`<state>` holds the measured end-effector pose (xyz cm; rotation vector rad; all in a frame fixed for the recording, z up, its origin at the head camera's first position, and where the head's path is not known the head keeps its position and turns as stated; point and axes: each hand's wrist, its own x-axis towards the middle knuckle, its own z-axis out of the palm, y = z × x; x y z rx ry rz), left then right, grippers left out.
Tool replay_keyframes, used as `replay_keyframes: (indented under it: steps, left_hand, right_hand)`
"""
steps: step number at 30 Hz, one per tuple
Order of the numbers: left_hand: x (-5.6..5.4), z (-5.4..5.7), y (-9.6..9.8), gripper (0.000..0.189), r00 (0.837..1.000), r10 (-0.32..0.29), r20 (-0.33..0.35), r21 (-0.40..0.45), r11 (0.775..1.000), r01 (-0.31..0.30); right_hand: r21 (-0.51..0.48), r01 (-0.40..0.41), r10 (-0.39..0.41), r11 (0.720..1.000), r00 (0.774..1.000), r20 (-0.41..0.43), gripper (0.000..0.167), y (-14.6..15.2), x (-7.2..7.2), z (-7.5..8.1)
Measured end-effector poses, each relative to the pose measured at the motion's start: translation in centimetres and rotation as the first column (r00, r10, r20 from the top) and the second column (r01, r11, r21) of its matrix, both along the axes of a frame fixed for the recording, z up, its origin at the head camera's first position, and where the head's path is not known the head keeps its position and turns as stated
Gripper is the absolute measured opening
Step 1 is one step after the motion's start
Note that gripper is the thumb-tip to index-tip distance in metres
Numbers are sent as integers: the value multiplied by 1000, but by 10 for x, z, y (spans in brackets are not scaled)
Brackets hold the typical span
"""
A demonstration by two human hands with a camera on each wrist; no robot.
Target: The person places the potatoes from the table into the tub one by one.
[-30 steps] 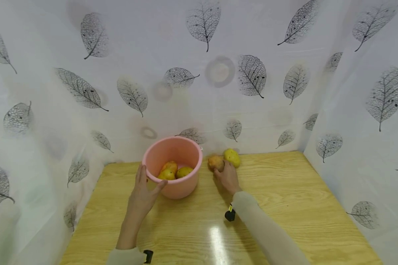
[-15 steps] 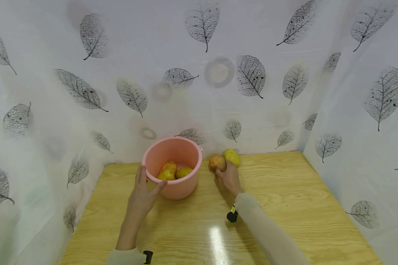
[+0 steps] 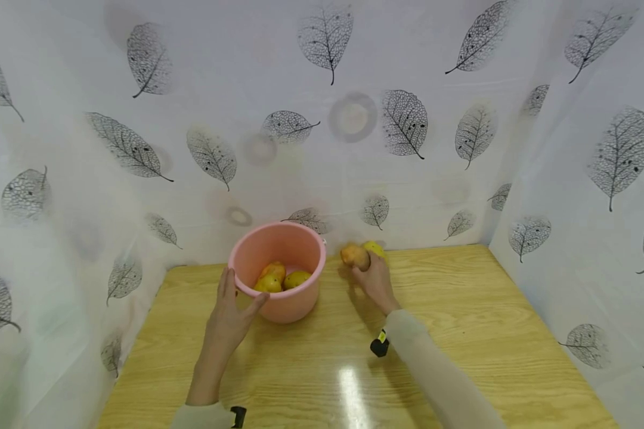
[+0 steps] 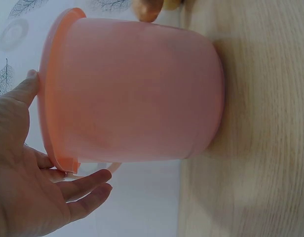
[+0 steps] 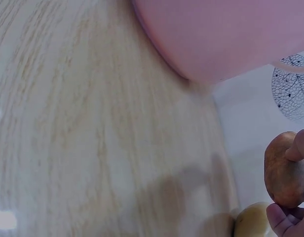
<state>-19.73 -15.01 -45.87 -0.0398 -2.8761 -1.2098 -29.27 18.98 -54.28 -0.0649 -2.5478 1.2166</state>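
My right hand (image 3: pixel 377 279) pinches a brownish potato (image 3: pixel 355 255) between thumb and fingers; in the right wrist view the potato (image 5: pixel 286 170) is raised above the table. Just behind that hand lies a yellow potato (image 3: pixel 374 246), partly hidden. A pink bucket (image 3: pixel 292 310) stands to the left, with several yellow and orange potatoes (image 3: pixel 270 282) inside. At the bucket's near left rim rests my left hand (image 3: pixel 228 319), fingers extended and thumb spread. The left wrist view shows thumb and fingertips touching the rim, two fingers (image 4: pixel 88 195) reaching past it.
The wooden table (image 3: pixel 311 375) ends at the back against a white sheet (image 3: pixel 434 196) printed with dark leaves. That sheet also closes off both sides. A bucket handle (image 4: pixel 112 169) hangs beside the rim in the left wrist view.
My right hand has lifted the brownish potato off the table and moved it slightly back and right, covering more of the yellow one. The left hand and bucket stay put.
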Motion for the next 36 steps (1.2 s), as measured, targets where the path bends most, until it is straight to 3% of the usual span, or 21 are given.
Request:
replay_keyframes:
  steps: [6, 18, 36]
  left_hand:
    - [0, 0, 0, 110, 1000, -2, 6, -6, 1000, 2]
    - [1, 1, 0, 107, 1000, -7, 5, -3, 1000, 7]
    - [-1, 1, -1, 106, 1000, -14, 7, -7, 1000, 14]
  right_hand:
    - [12, -3, 4, 1000, 996, -84, 55, 1, -1, 15]
    - [-13, -6, 6, 1000, 999, -34, 62, 5, 2, 57]
    - [-15, -24, 23, 1000, 996, -91, 64, 6, 5, 113]
